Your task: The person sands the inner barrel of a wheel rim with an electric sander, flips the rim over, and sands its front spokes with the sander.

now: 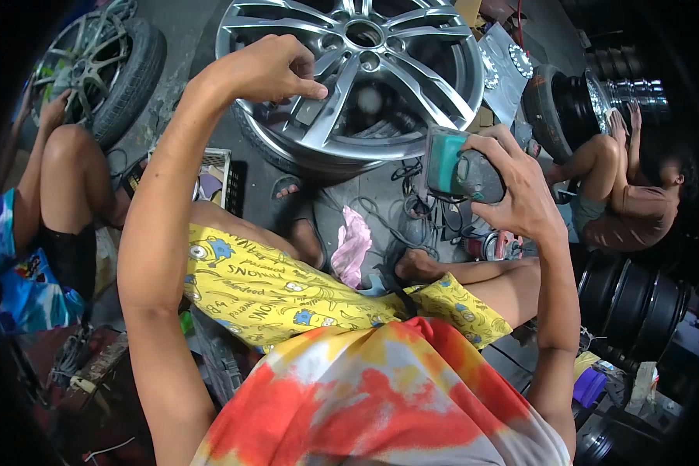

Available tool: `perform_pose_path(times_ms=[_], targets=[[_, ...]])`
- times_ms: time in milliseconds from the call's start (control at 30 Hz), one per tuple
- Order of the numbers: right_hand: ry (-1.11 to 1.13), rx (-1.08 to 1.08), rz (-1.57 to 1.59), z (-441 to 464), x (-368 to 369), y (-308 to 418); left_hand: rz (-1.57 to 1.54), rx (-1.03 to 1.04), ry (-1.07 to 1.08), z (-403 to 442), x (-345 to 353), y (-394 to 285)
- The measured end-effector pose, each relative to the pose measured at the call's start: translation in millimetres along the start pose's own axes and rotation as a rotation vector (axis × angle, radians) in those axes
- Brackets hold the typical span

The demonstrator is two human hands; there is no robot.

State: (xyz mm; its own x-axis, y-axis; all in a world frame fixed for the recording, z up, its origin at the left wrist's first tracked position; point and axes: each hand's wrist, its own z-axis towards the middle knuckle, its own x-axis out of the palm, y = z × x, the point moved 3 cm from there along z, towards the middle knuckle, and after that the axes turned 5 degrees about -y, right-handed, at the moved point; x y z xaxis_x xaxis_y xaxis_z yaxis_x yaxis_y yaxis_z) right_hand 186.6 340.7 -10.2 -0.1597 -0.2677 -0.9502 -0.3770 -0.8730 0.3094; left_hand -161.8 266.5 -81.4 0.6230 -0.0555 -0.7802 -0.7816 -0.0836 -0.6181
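Pretty packed shop floor, tbh: scuffed grey concrete floor [182, 66], tangled dark cables [384, 219] running across it. Glossy black wheel rims [629, 299] lined up on the right, more shiny dark rims [625, 66] up top right. Light's bright mid-floor, edges pretty dim. White plastic crate [227, 175] sits left of centre.

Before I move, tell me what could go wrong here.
The teal-and-black object in your right hand appears close to the alloy wheel's rim and might knock or scratch it. If it slipped, it could drop towards the cables below. Those loose cables lie near your bare right foot and may snag it.
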Motion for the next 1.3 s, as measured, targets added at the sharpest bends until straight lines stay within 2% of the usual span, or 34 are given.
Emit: perform_pose_path(times_ms=[233, 500, 767, 867, 1033, 1100, 1133, 1267, 1300], targets=[[0.0, -0.068, 0.038, 4, 17, 22, -0.009, -0.024, 0.036, 3, 3, -9], [-0.083, 0.052, -0.003, -10, 7, 1, -0.052, -0.018, 0.04, 2, 6, 2], [-0.047, -0.037, 0.071, 4, 21, 25, -0.083, -0.027, 0.063, 2, 9, -11], [-0.074, 0.116, 0.058, -5, 10, 11, -0.076, -0.05, 0.061, -3, 5, -5], [-0.075, 0.149, 0.068, -6, 21, 24, -0.056, -0.047, 0.086, 3, 10, -7], [-0.084, 0.085, 0.099, -4, 33, 38, -0.088, -0.052, 0.104, 4, 14, -11], [-0.12, 0.02, 0.086, -5, 38, 43, -0.083, -0.038, 0.105, 3, 14, -14], [-0.175, 0.074, 0.112, -25, 49, 31, -0.057, -0.034, 0.085, -5, 12, -17], [-0.285, 0.109, 0.107, -34, 50, 20, -0.055, -0.033, 0.088, -5, 12, -12]])
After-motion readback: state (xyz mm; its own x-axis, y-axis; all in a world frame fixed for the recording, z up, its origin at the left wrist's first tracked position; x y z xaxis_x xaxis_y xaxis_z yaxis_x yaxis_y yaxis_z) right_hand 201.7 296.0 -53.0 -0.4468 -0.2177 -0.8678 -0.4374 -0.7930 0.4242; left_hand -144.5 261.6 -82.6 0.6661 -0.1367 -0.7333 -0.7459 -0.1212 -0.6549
